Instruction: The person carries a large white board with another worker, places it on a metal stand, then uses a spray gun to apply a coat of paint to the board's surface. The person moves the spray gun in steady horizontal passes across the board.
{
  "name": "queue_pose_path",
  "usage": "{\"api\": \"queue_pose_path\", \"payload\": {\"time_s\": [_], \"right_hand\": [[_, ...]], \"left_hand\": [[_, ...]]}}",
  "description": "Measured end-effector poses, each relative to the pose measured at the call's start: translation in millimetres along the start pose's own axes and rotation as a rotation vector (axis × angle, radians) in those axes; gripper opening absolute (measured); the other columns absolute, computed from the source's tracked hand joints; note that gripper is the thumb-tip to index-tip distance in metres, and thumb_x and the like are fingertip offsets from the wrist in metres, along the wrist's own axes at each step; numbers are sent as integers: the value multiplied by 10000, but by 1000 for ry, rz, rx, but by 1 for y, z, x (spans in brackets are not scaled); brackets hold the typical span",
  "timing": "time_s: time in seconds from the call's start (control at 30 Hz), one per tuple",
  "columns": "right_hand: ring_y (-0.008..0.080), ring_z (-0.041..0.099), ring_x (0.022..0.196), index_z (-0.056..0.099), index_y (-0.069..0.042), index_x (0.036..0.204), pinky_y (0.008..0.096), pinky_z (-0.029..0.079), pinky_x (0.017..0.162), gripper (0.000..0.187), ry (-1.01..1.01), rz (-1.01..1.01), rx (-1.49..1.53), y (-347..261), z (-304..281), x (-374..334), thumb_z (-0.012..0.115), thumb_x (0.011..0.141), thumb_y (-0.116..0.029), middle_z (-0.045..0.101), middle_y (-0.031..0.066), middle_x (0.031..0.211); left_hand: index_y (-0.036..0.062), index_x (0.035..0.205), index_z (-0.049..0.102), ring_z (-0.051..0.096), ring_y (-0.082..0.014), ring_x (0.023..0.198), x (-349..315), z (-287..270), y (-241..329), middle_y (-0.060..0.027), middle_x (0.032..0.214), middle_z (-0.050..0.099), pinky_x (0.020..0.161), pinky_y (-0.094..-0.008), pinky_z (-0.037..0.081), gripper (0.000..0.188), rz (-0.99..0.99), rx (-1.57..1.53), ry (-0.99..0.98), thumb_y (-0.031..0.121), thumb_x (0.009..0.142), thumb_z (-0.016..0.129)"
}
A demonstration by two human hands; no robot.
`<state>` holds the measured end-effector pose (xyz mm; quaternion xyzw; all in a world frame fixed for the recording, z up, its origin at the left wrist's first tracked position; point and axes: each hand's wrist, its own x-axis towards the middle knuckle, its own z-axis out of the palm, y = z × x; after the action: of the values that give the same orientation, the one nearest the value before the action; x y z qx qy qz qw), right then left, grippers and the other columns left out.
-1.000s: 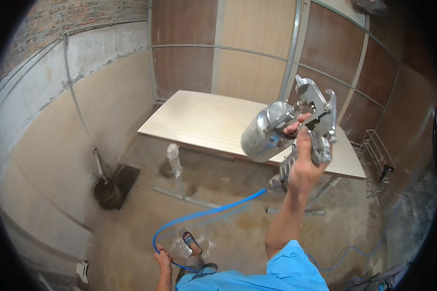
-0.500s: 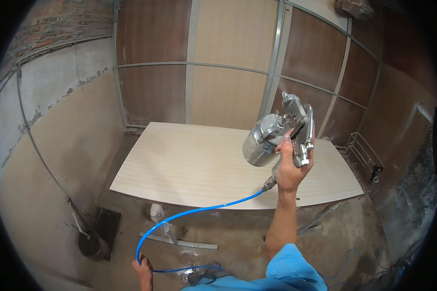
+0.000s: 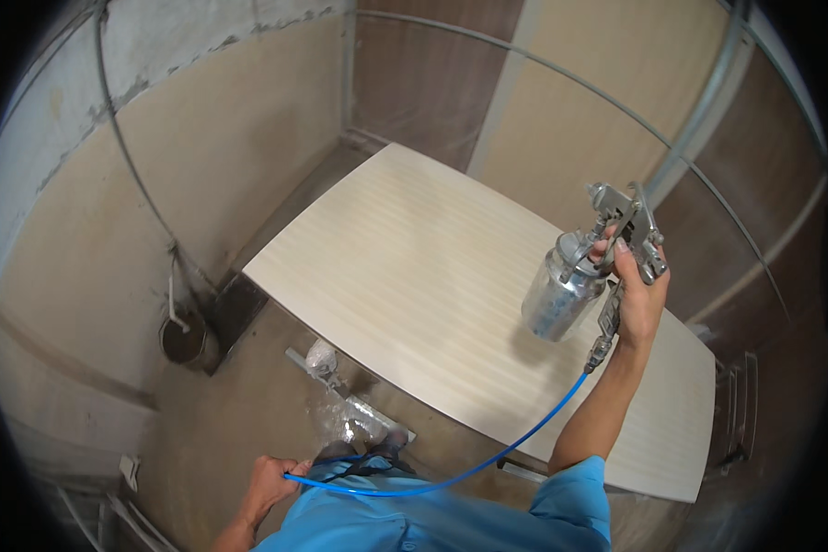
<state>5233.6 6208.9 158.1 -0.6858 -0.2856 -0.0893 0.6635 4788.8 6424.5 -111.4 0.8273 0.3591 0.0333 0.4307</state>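
Observation:
My right hand (image 3: 642,304) is wrapped round the handle of a silver spray gun (image 3: 627,216), held up over the right part of the panel. Below its nozzle hangs a metal paint cup (image 3: 557,294). A blue air hose (image 3: 515,444) runs from the bottom of the handle, sags in front of me and reaches my left hand (image 3: 274,480), which is closed on it near my waist. Beneath the gun lies a large pale board (image 3: 414,276) with faint wood-like stripes. No spray can be made out from the nozzle now.
A metal stand (image 3: 359,405) with a wrapped foot shows under the board's near edge. On the left, a dark bucket (image 3: 186,342) sits by the wall under a hanging pipe (image 3: 124,147). Brown and pale panels (image 3: 607,69) close off the back; a wire rack (image 3: 734,414) stands at right.
My view has turned left and down, so the board appears slanted. The spray gun shows further right, and my left hand, still on the hose, is closer to my body.

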Motion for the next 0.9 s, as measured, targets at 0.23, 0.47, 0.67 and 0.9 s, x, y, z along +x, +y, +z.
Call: {"api": "queue_pose_path", "payload": {"time_s": [0.23,0.47,0.67,0.9], "right_hand": [[175,668,804,629,41,1118,325,521,789,283,-296,221,-11,84,91,78,660,884,-116,700,97,903],[182,679,810,612,62,1088,314,544,790,258,-455,296,-98,147,195,129,636,885,-96,685,107,879],[212,706,816,651,61,1184,342,550,793,364,-469,211,-204,191,259,164,649,886,-149,738,119,967],[270,585,1172,344,73,1475,405,434,1045,605,-78,478,228,86,170,114,553,958,-159,496,210,1415]], "left_hand": [[16,609,673,415,-267,401,56,14,3,-159,470,493,451,-381,410,401,-87,33,-36,319,861,749],[57,628,679,575,-398,543,115,42,-31,-208,575,568,538,-406,494,453,-50,-44,-132,428,887,696],[94,1333,621,581,-250,1203,207,-26,-141,-93,1285,637,985,-378,490,510,-168,-683,-931,247,864,752],[78,1556,241,418,-318,1401,429,-39,-190,-165,1575,337,1064,-495,467,830,-391,-1645,-356,604,972,507]]}}
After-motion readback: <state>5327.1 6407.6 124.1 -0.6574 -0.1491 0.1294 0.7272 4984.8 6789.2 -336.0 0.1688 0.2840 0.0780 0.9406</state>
